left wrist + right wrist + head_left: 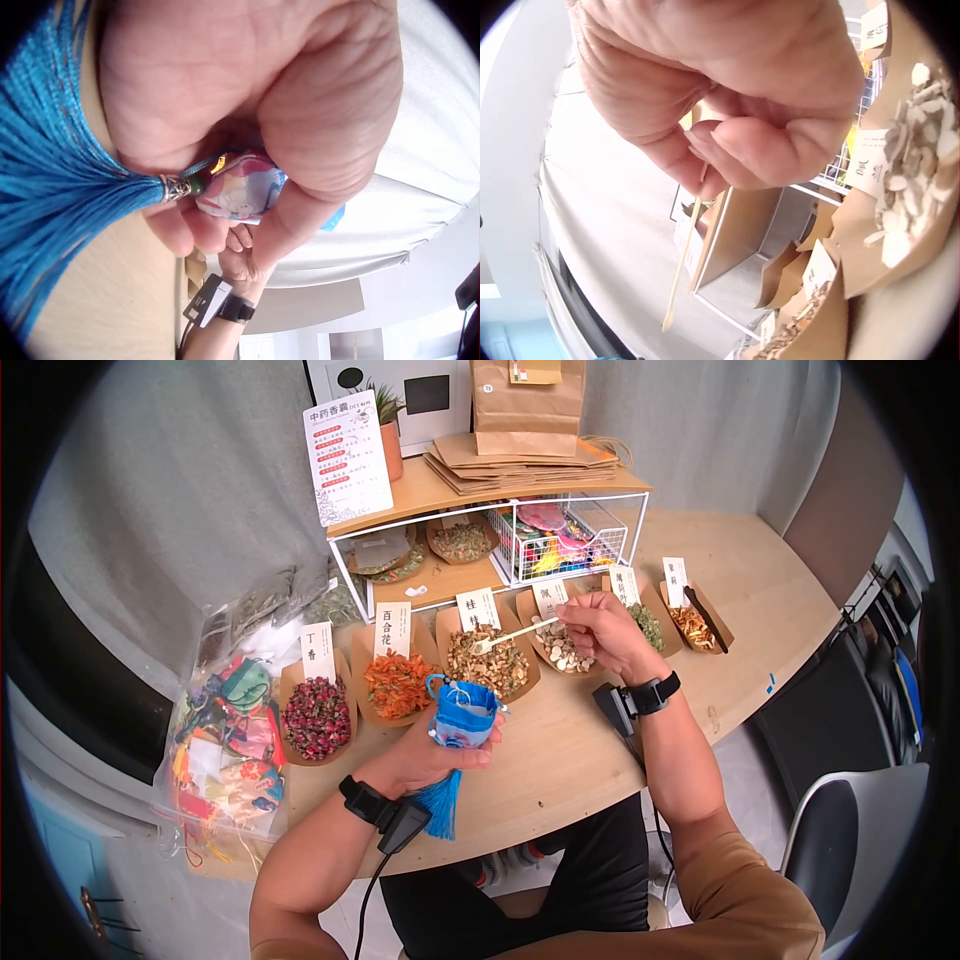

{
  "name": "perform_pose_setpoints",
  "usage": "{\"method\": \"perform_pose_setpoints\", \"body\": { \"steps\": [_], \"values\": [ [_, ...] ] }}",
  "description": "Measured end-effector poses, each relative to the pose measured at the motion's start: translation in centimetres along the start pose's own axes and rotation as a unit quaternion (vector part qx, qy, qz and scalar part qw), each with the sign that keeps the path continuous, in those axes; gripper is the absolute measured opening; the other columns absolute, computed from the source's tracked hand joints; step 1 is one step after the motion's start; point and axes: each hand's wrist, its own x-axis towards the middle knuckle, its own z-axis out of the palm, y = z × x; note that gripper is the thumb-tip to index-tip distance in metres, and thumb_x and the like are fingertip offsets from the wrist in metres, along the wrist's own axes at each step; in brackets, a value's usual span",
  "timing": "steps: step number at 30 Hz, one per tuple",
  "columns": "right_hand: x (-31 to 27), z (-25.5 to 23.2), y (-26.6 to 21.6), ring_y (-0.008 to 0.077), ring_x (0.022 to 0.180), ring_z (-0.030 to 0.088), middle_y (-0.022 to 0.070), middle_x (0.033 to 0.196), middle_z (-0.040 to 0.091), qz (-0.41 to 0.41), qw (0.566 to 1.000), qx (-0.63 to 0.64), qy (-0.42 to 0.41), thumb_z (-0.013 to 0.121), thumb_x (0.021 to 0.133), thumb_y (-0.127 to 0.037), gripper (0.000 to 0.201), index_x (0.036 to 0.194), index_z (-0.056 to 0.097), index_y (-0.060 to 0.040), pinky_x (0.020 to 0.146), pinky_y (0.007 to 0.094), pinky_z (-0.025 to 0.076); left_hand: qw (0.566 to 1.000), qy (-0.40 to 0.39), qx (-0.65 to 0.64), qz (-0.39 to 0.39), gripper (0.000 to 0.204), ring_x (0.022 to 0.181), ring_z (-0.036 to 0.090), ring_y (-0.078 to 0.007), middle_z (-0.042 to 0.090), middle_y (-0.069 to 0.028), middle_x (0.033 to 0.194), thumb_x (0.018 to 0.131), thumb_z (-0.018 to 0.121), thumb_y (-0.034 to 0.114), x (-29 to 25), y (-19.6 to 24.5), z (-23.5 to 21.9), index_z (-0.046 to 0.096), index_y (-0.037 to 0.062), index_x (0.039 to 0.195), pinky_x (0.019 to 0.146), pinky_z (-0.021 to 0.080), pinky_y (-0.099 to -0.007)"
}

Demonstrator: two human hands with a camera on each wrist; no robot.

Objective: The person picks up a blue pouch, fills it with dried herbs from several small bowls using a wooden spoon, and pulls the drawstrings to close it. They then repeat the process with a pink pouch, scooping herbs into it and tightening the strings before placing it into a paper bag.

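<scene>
My left hand (440, 750) holds a small blue sachet (466, 710) upright, its mouth gaping at the top. A blue tassel (440, 805) hangs below it; in the left wrist view a green bead (196, 184) joins tassel and sachet, whose printed cloth shows between fingers and thumb. My right hand (607, 632) pinches the end of a thin, pale, slender spoon (679, 277) between thumb and fingertips. The spoon's tip overlaps the paper tray of brown chopped herbs (490, 665) in the head view. Right of that stands a tray of whitish slices (563, 647), close by the right hand.
Rosebuds (317, 718) and orange petals (398, 685) fill labelled trays at left; green leaves (648, 628) and a tray with a dark stick (708, 620) are at right. A plastic bag of sachets (235, 750) lies far left. Behind stands a shelf (500, 488) with a wire basket (565, 540).
</scene>
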Motion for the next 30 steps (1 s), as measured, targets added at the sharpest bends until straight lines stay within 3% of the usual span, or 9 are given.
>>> {"method": "perform_pose_setpoints", "body": {
  "steps": [6,9,15,18,21,24,30],
  "values": [
    [-1.2,1.0,0.2,0.0029,0.043,0.036,-0.0044,0.054,0.047,-0.074,0.993,-0.024,-0.093,0.069,0.088,-0.014,0.020,0.073,0.060,-0.0050,0.040,0.0209,0.026,1.000,0.009,0.003,-0.002,0.051,0.090,0.059,-0.0115,0.061,-0.0040,0.106,0.074,0.074,-0.006,0.0,0.0,0.0,0.057,0.0054,0.121,0.077,0.049,-0.0247],
    [-1.7,1.2,-0.1,0.0021,0.044,0.038,-0.0041,0.055,0.051,-0.114,0.988,-0.068,-0.083,0.071,0.087,-0.014,0.019,0.073,0.062,-0.0048,0.040,0.0206,0.026,1.000,0.020,0.014,-0.008,0.051,0.093,0.059,-0.0115,0.061,-0.0031,0.105,0.074,0.074,-0.006,0.0,-0.1,0.0,0.057,0.0053,0.121,0.079,0.049,-0.0253],
    [-1.2,0.9,0.0,0.0011,0.046,0.039,-0.0050,0.055,0.052,-0.185,0.983,-0.017,-0.001,0.074,0.084,-0.014,0.022,0.067,0.063,-0.0044,0.042,0.0192,0.028,0.999,0.023,0.023,-0.013,0.051,0.097,0.060,-0.0118,0.061,-0.0023,0.105,0.074,0.074,-0.006,0.0,-0.2,-0.3,0.057,0.0045,0.121,0.082,0.050,-0.0266],
    [-0.1,-0.5,0.1,0.0021,0.047,0.041,-0.0043,0.055,0.053,-0.141,0.979,-0.101,0.112,0.074,0.082,-0.012,0.019,0.068,0.063,-0.0037,0.043,0.0207,0.030,1.000,0.021,0.019,-0.013,0.052,0.097,0.060,-0.0121,0.062,-0.0023,0.105,0.074,0.074,-0.007,0.0,-0.2,-0.3,0.057,0.0042,0.121,0.082,0.051,-0.0273],
    [1.2,-2.1,1.1,0.0040,0.049,0.043,-0.0022,0.056,0.055,-0.157,0.967,-0.147,0.137,0.072,0.078,-0.010,0.017,0.066,0.063,-0.0029,0.044,0.0237,0.032,1.000,0.018,0.017,-0.013,0.053,0.097,0.060,-0.0124,0.062,-0.0024,0.105,0.073,0.074,-0.007,-0.1,-0.1,-0.2,0.057,0.0039,0.122,0.081,0.051,-0.0274],
    [1.2,-1.9,1.5,0.0037,0.051,0.043,-0.0025,0.059,0.055,-0.124,0.951,-0.241,0.149,0.071,0.078,-0.007,0.018,0.064,0.060,-0.0032,0.047,0.0241,0.033,0.999,0.022,0.022,-0.015,0.053,0.096,0.060,-0.0128,0.062,-0.0028,0.106,0.074,0.074,-0.007,-0.1,-0.1,-0.2,0.057,0.0037,0.122,0.081,0.051,-0.0272],
    [0.7,-0.7,1.1,0.0065,0.052,0.046,-0.0012,0.054,0.053,-0.045,0.948,-0.301,0.095,0.069,0.077,-0.012,0.025,0.056,0.058,-0.0018,0.049,0.0268,0.038,1.000,0.015,0.016,-0.009,0.052,0.093,0.061,-0.0127,0.062,-0.0037,0.105,0.073,0.075,-0.006,-0.1,-0.2,-0.4,0.057,0.0034,0.121,0.080,0.051,-0.0266]
  ]
}}
